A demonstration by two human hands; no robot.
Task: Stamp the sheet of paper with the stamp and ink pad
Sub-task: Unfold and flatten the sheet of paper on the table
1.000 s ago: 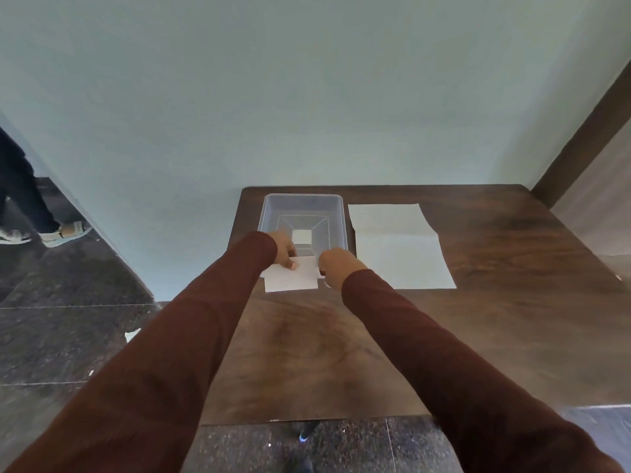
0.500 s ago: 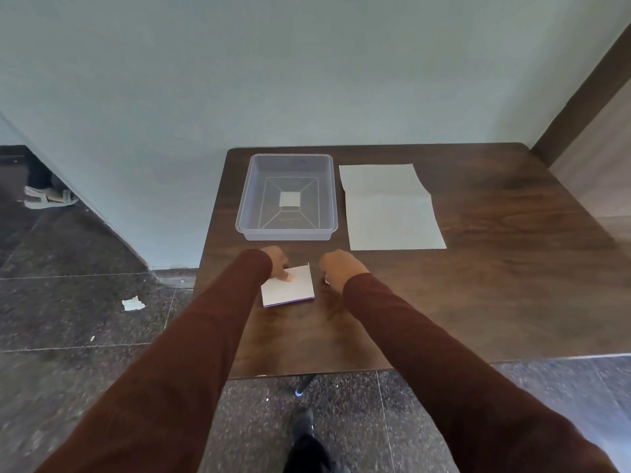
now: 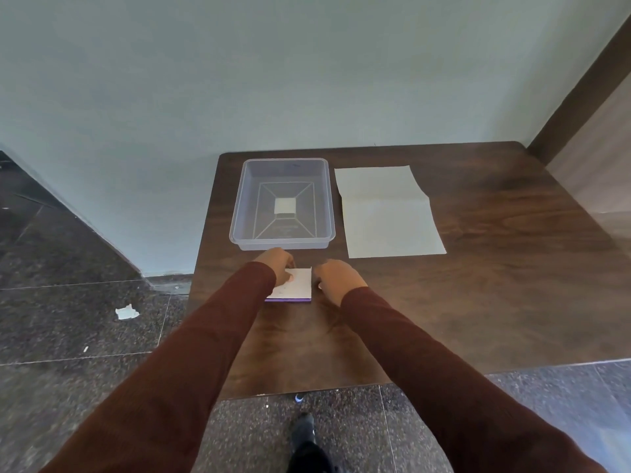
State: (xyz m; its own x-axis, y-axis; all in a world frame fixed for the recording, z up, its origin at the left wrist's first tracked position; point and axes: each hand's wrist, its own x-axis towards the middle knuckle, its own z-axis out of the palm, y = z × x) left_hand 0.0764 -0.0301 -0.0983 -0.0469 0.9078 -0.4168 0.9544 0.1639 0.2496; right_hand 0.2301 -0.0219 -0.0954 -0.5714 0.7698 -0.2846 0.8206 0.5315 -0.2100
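Dark wood-grain table [image 3: 478, 319], one, pushed against a pale blue-green wall [image 3: 273, 80]. On it you have three loose items. One clear plastic tray [image 3: 239, 230] at the far left, with a single small white square [image 3: 285, 205] at the centre of its floor; what that square is cannot be told. One sheet of paper [image 3: 389, 216] just right of the tray, flat, with one horizontal crease across it, apart from both of your hands. One ink pad [image 3: 297, 285], a flat white-topped square with a purple edge showing along its near side, lying on the table just in front of the tray, between your hands.

Your left hand [image 3: 276, 266] sits on the pad's left edge, fingers curled, thumb pressed on the white top; it holds the pad. Your right hand [image 3: 336, 276] is at the pad's right edge, fingers curled under and hidden from the camera. Whether it grips the pad, or holds something small, cannot be told; a small pale spot shows at its lower left side. No separate stamp can be made out.

Both arms are in dark red sleeves [image 3: 444, 370], two. On the dark stone floor [image 3: 68, 336]: one scrap of pale paper [image 3: 127, 312] to the left, and one dark shoe [image 3: 304, 431] below the table's near edge.
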